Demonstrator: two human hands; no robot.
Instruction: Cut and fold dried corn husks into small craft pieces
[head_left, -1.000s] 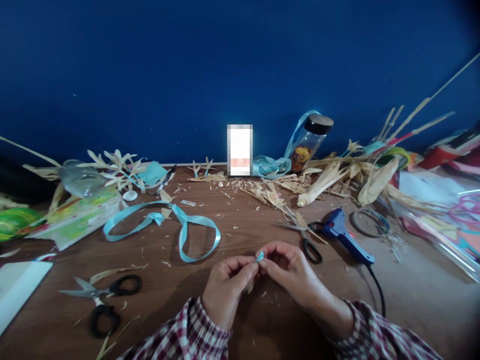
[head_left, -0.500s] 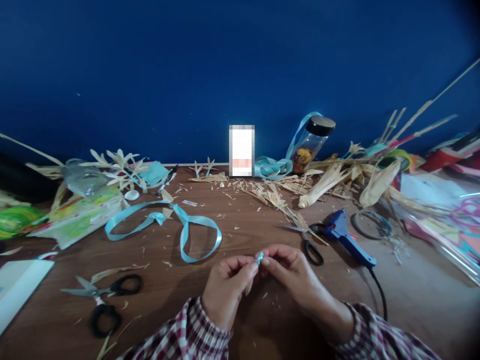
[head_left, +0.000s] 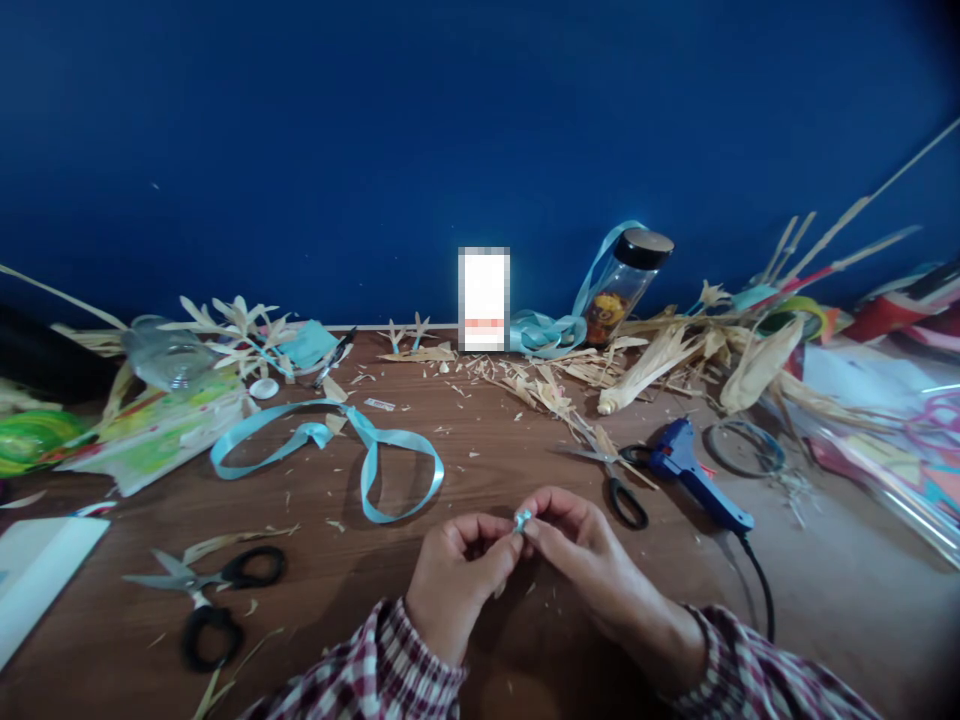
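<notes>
Between the fingertips of both hands is a small piece of light-blue ribbon (head_left: 522,519), mostly covered by the fingers. My left hand (head_left: 465,565) pinches it from the left between thumb and forefinger. From the other side my right hand (head_left: 581,550) grips it with thumb and fingertips. A bit of pale husk shows faintly below the left thumb. Beyond the hands a long light-blue ribbon (head_left: 403,440) lies in loops on the brown table (head_left: 337,620).
Open black-handled scissors (head_left: 199,590) lie at the left, another pair (head_left: 622,480) at the right beside a blue glue gun (head_left: 697,478). Dried corn husks (head_left: 649,370), scraps and a tilted jar (head_left: 626,285) line the back, near a blurred white rectangle (head_left: 484,290).
The small ribbon piece has shifted slightly between the fingertips, and more of it shows. Less of the husk below the left thumb is visible. Both hands stay in nearly the same place.
</notes>
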